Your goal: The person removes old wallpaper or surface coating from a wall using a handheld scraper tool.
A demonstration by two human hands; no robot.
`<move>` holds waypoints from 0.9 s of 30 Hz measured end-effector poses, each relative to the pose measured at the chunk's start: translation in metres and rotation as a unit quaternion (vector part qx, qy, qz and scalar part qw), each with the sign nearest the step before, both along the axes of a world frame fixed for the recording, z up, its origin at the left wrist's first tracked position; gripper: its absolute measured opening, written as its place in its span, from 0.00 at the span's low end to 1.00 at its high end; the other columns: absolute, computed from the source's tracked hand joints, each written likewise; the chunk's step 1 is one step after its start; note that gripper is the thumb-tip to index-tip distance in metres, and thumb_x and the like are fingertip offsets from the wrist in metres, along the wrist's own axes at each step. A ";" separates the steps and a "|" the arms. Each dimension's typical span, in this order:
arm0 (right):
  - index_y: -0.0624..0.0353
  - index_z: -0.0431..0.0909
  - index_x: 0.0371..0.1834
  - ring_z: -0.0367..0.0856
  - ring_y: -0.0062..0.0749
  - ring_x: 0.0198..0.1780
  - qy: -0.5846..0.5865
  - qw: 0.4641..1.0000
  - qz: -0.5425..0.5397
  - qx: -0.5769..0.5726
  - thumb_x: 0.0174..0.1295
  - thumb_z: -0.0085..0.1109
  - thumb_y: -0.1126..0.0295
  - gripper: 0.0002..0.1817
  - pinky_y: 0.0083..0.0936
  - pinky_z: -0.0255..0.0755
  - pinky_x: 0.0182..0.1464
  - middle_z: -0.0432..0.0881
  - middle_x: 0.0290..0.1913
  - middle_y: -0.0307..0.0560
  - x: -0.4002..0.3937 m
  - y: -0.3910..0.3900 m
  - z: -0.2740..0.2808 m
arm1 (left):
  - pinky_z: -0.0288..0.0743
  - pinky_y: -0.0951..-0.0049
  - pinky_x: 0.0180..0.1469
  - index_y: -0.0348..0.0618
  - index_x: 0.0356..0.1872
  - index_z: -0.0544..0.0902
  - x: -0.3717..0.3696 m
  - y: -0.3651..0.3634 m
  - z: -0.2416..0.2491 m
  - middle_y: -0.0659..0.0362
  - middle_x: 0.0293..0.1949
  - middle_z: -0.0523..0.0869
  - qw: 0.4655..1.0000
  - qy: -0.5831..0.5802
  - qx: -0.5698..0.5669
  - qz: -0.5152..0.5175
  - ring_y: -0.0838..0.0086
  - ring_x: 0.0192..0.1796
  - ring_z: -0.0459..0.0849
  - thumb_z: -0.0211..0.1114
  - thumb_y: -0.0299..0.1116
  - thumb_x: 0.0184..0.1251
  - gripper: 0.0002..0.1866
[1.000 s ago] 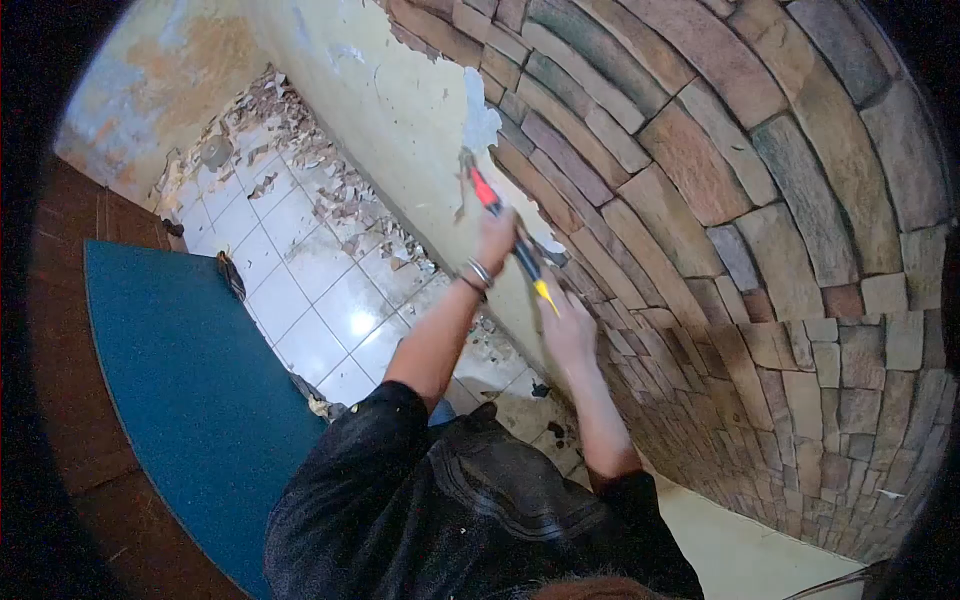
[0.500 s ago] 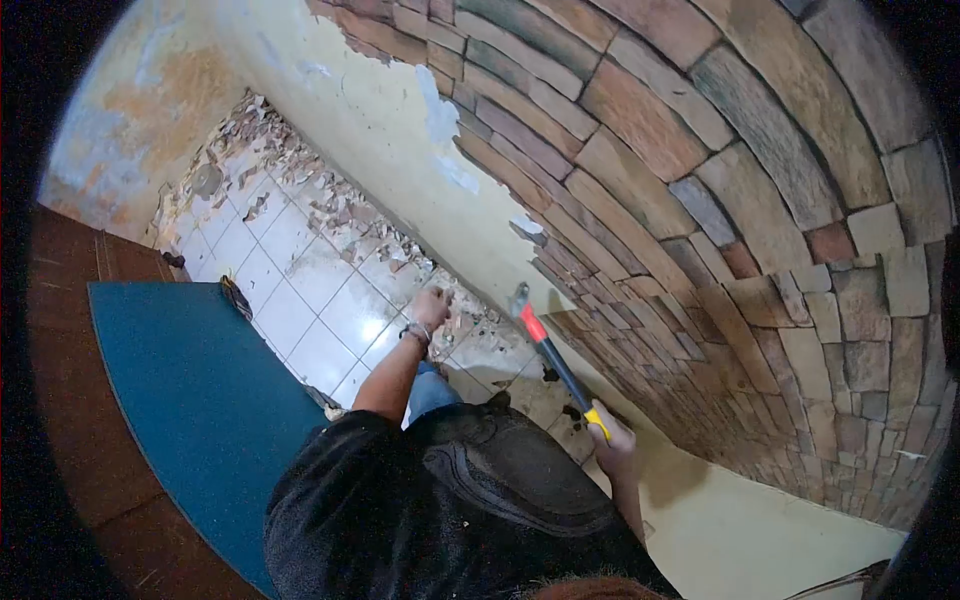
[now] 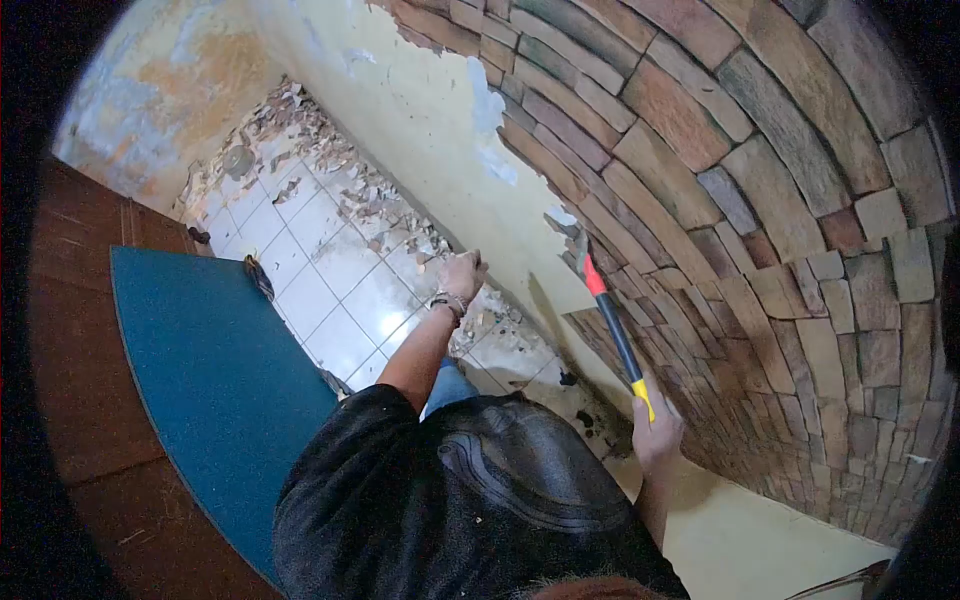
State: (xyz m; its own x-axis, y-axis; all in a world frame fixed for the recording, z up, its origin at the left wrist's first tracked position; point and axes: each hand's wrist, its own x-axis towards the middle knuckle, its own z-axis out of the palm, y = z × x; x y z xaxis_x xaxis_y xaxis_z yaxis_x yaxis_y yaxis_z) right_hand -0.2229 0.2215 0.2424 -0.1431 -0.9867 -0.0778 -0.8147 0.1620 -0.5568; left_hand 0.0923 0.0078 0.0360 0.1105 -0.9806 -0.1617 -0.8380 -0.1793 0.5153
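Observation:
My right hand (image 3: pixel 657 425) is wrapped round the yellow end of a long-handled tool (image 3: pixel 620 340), which has a red section and a grey metal head. That head lies against the ragged edge of the stone-pattern wall covering (image 3: pixel 690 180), where pale wall (image 3: pixel 400 110) shows. Away from the tool, my left hand (image 3: pixel 463 277), with a bracelet at the wrist, hangs over the littered floor near the foot of the wall. Its fingers are curled; whether they hold anything is too small to make out.
Torn scraps (image 3: pixel 350 190) are strewn over the white tiled floor (image 3: pixel 325 285) along the wall's base. A teal board (image 3: pixel 210 360) stands at the left beside brown wooden panels (image 3: pixel 80 300). Dark pieces lie on the floor near my right hand.
The tool has risen to the right, its head now at the torn edge of the covering. My left hand has moved up and right. The view has shifted slightly.

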 end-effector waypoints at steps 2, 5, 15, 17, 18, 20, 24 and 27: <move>0.56 0.73 0.64 0.80 0.58 0.44 0.027 1.000 0.005 -0.003 0.64 0.54 0.69 0.23 0.43 0.75 0.47 0.80 0.48 0.63 0.002 -0.007 0.005 | 0.77 0.56 0.51 0.46 0.46 0.82 -0.003 0.002 0.029 0.49 0.41 0.86 0.997 -0.036 0.057 -0.042 0.53 0.46 0.83 0.57 0.34 0.61 0.13; 0.55 0.74 0.63 0.80 0.58 0.43 0.066 0.998 0.007 -0.008 0.64 0.55 0.69 0.23 0.44 0.75 0.46 0.80 0.46 0.62 0.010 -0.011 0.007 | 0.76 0.56 0.50 0.46 0.48 0.81 -0.029 0.020 0.045 0.52 0.50 0.81 0.934 0.089 -0.282 -0.200 0.53 0.50 0.81 0.58 0.24 0.52 0.19; 0.57 0.74 0.62 0.79 0.59 0.42 0.053 0.996 -0.015 -0.068 0.63 0.55 0.70 0.22 0.44 0.74 0.42 0.78 0.41 0.64 0.025 -0.005 -0.024 | 0.67 0.65 0.39 0.52 0.26 0.73 -0.172 0.039 0.091 0.63 0.24 0.75 0.769 0.140 -0.371 -0.501 0.68 0.33 0.77 0.62 0.41 0.57 0.09; 0.57 0.74 0.62 0.78 0.59 0.37 0.093 0.992 -0.008 -0.089 0.63 0.56 0.71 0.22 0.45 0.71 0.37 0.78 0.35 0.61 0.030 -0.007 -0.028 | 0.67 0.65 0.39 0.52 0.27 0.73 -0.169 0.034 0.087 0.63 0.24 0.75 0.761 0.127 -0.387 -0.505 0.68 0.33 0.77 0.63 0.41 0.56 0.08; 0.61 0.74 0.60 0.78 0.60 0.38 0.064 0.994 -0.014 -0.087 0.63 0.56 0.71 0.21 0.46 0.72 0.39 0.78 0.37 0.62 0.032 -0.008 -0.023 | 0.68 0.65 0.40 0.53 0.27 0.74 -0.167 0.035 0.088 0.63 0.24 0.75 0.751 0.122 -0.396 -0.514 0.69 0.33 0.77 0.63 0.41 0.56 0.08; 0.62 0.74 0.60 0.78 0.61 0.41 0.059 0.996 -0.004 -0.069 0.62 0.56 0.71 0.22 0.46 0.73 0.42 0.79 0.41 0.64 0.022 -0.005 -0.019 | 0.68 0.65 0.39 0.53 0.29 0.74 -0.170 0.040 0.089 0.63 0.24 0.75 0.751 0.121 -0.400 -0.510 0.69 0.34 0.77 0.61 0.41 0.57 0.07; 0.64 0.74 0.60 0.78 0.62 0.45 -0.007 0.995 0.029 -0.093 0.61 0.54 0.72 0.22 0.46 0.73 0.48 0.79 0.45 0.66 0.009 0.006 -0.003 | 0.68 0.65 0.37 0.53 0.31 0.75 -0.177 0.050 0.111 0.63 0.25 0.76 0.720 0.123 -0.402 -0.552 0.67 0.34 0.78 0.58 0.42 0.59 0.07; 0.61 0.75 0.60 0.78 0.61 0.44 0.025 0.999 0.001 -0.043 0.62 0.55 0.70 0.22 0.45 0.73 0.47 0.78 0.42 0.66 0.011 0.003 0.002 | 0.69 0.64 0.37 0.55 0.33 0.75 -0.180 0.037 0.094 0.64 0.27 0.76 0.706 0.124 -0.405 -0.567 0.68 0.34 0.78 0.58 0.42 0.58 0.07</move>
State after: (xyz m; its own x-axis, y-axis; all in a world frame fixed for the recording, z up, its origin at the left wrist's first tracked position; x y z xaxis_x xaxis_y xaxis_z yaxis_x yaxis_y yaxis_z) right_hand -0.2117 0.2245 0.2448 -0.1434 -0.9896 0.0140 -0.8421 0.1146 -0.5269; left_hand -0.0880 0.0452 0.1296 -0.7541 -0.1972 0.6265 -0.0718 0.9729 0.2197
